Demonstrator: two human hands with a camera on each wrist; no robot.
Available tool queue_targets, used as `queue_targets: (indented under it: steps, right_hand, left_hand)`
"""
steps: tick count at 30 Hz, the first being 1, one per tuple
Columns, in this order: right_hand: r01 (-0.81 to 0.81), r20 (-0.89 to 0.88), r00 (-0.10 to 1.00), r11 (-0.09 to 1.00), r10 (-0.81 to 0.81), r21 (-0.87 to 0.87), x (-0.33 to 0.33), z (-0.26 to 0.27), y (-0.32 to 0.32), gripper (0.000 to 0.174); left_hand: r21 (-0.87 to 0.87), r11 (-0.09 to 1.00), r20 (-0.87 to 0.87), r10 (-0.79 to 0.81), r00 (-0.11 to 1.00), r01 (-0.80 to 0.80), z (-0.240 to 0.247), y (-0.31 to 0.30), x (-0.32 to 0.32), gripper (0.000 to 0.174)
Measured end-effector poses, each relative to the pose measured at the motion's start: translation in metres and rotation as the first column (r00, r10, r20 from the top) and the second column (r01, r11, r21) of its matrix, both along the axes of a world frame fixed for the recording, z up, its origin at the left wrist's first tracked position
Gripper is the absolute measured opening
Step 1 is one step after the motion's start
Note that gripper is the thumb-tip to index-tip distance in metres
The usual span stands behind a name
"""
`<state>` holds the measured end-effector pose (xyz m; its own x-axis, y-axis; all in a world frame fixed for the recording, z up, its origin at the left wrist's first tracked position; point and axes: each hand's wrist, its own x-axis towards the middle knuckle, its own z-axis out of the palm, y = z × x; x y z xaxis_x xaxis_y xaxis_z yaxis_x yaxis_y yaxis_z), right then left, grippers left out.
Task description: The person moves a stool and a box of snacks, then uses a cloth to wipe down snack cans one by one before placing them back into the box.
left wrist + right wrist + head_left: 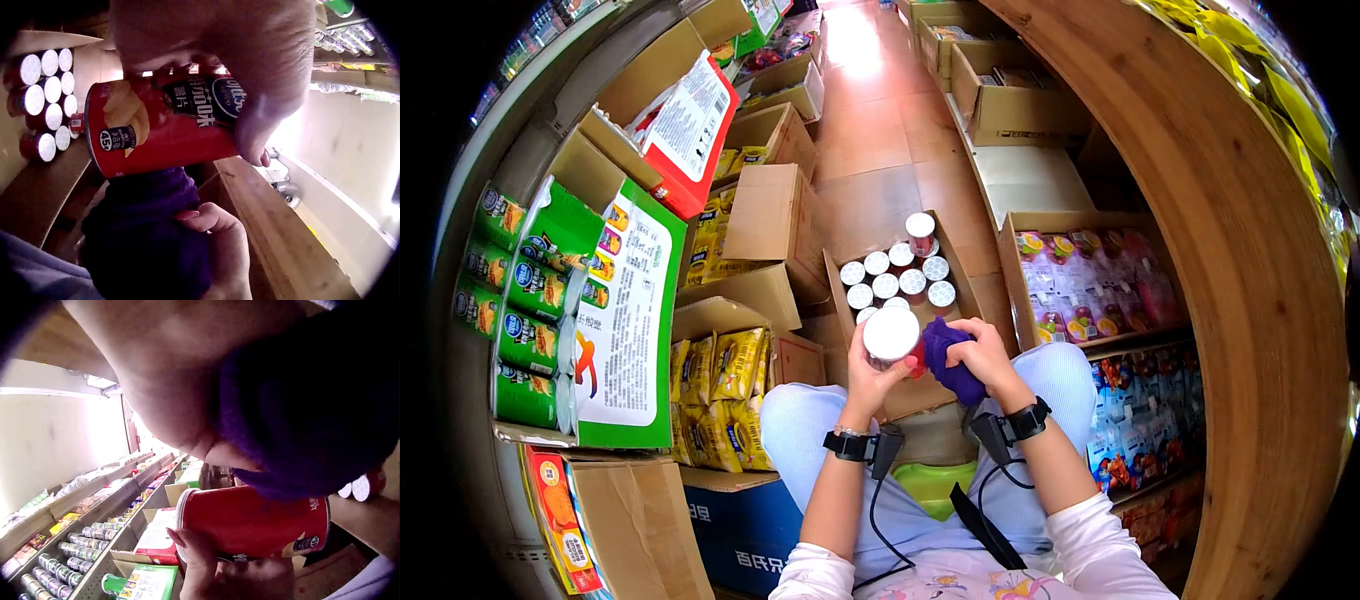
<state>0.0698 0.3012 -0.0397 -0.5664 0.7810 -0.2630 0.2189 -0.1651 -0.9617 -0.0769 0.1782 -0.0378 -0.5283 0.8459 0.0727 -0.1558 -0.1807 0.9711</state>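
A wooden shelf (1240, 250) curves down my right side, the largest thing by me. On my left is a green box (625, 310) with cans at its side. Ahead of my knees sits the open carton (963, 305), with white-topped cans (910, 281) standing in it, one rising above the others at the far end. My right hand (988, 362) grips a bunched purple cloth (950, 368), thumb pressed on it, and the cloth meets the held can's side. My left hand (868, 375) is wrapped round that red can (169, 131), which I hold tilted over the carton's near end. Its white lid (891, 333) faces up toward me.
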Motion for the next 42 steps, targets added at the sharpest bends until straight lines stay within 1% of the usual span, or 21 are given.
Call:
queue_targets:
  steps: [4,6,7,10,13,14,17,23,24,27,30,31,33,34,35,37,38,39,40,41,42]
  right_hand:
    - [-0.018,-0.069,0.997,1.0,0.017,-0.004,-0.002,0.006,-0.003,0.044]
    - [-0.021,-0.1,0.995,0.999,0.018,-0.033,-0.002,0.009,-0.003,0.044]
    - [-0.015,-0.135,0.991,0.998,0.007,-0.062,-0.002,0.01,-0.003,0.044]
    - [-0.024,-0.237,0.971,0.983,-0.02,-0.18,-0.001,0.017,-0.003,0.046]
    - [-0.062,-0.317,0.947,0.948,-0.043,-0.312,0.001,0.029,-0.002,0.052]
    - [-0.064,-0.339,0.939,0.942,-0.055,-0.329,0.002,0.028,0.0,0.054]
    - [-0.086,-0.388,0.919,0.925,-0.07,-0.369,0.003,0.027,0.001,0.055]
    - [-0.097,-0.393,0.917,0.912,-0.074,-0.398,0.002,0.033,0.001,0.051]
    - [-0.101,-0.393,0.916,0.905,-0.077,-0.413,0.002,0.034,0.001,0.051]
    - [-0.117,-0.387,0.921,0.919,-0.042,-0.377,0.003,0.034,0.001,0.048]
    - [-0.073,-0.262,0.965,0.977,0.018,-0.201,0.0,0.019,0.001,0.042]
    - [-0.06,-0.106,0.993,0.998,0.056,-0.031,0.0,0.019,0.0,0.041]
    - [-0.108,0.218,0.975,0.949,0.042,0.297,0.001,0.02,-0.003,0.039]
    - [-0.151,0.312,0.948,0.949,0.06,0.277,0.0,0.027,-0.006,0.036]
    - [-0.202,0.357,0.929,0.938,0.094,0.28,-0.002,0.028,-0.008,0.034]
    - [-0.304,0.444,0.882,0.909,0.156,0.285,-0.008,0.029,-0.014,0.031]
    - [-0.218,0.301,0.943,0.946,0.14,0.241,-0.012,0.026,-0.019,0.03]
    - [-0.288,0.298,0.936,0.896,0.188,0.339,-0.011,0.007,-0.022,0.03]
    - [-0.287,0.249,0.946,0.896,0.208,0.34,-0.012,0.008,-0.024,0.03]
    - [-0.286,0.199,0.953,0.895,0.228,0.341,-0.014,0.009,-0.027,0.03]
    - [-0.199,0.029,0.979,0.9,0.204,0.388,-0.018,-0.002,-0.029,0.028]
  left_hand:
    - [-0.045,0.999,-0.026,-0.03,0.999,0.029,0.001,0.0,-0.007,0.079]
    - [0.005,1.0,0.028,-0.005,1.0,0.005,0.007,0.002,-0.003,0.081]
    - [0.03,1.0,0.056,0.006,0.998,-0.007,0.011,0.003,-0.001,0.082]
    - [0.044,0.999,0.024,0.02,1.0,-0.021,0.007,0.004,0.003,0.083]
    - [-0.111,0.992,-0.268,0.021,0.963,-0.053,-0.002,0.002,0.003,0.085]
    - [-0.131,0.99,-0.192,0.018,0.981,-0.043,-0.002,0.002,0.005,0.083]
    - [-0.111,0.993,-0.134,0.028,0.991,-0.043,-0.006,0.004,0.008,0.083]
    - [-0.092,0.993,-0.197,0.049,0.979,-0.068,-0.008,0.005,0.002,0.071]
    - [-0.09,0.994,-0.168,0.048,0.985,-0.064,-0.007,0.004,0.003,0.07]
    - [-0.076,0.994,-0.076,0.069,0.995,-0.075,-0.007,0.001,0.001,0.068]
    - [-0.047,0.988,0.027,0.147,0.989,-0.146,-0.01,-0.003,-0.003,0.067]
    - [-0.035,0.987,0.046,0.161,0.986,-0.16,-0.009,-0.002,-0.005,0.066]
    - [-0.015,0.983,0.085,0.186,0.979,-0.186,-0.006,-0.003,-0.008,0.064]
    - [0.0,0.986,0.079,0.166,0.983,-0.167,-0.003,-0.002,-0.009,0.061]
    - [0.022,0.983,0.12,0.179,0.976,-0.183,0.008,0.002,-0.005,0.06]
    - [0.053,0.99,0.236,0.111,0.965,-0.127,0.03,0.016,0.002,0.059]
    - [0.092,0.993,0.138,0.066,0.988,-0.079,0.042,0.026,0.008,0.061]
    - [0.126,0.992,0.038,0.024,0.999,-0.029,0.055,0.039,0.015,0.062]
    - [0.145,0.988,0.0,-0.062,0.998,0.061,0.068,0.052,0.022,0.065]
    - [0.084,0.989,-0.112,-0.114,0.987,0.124,0.077,0.065,0.028,0.067]
    - [0.089,0.984,-0.295,-0.121,0.948,0.154,0.079,0.078,0.035,0.07]
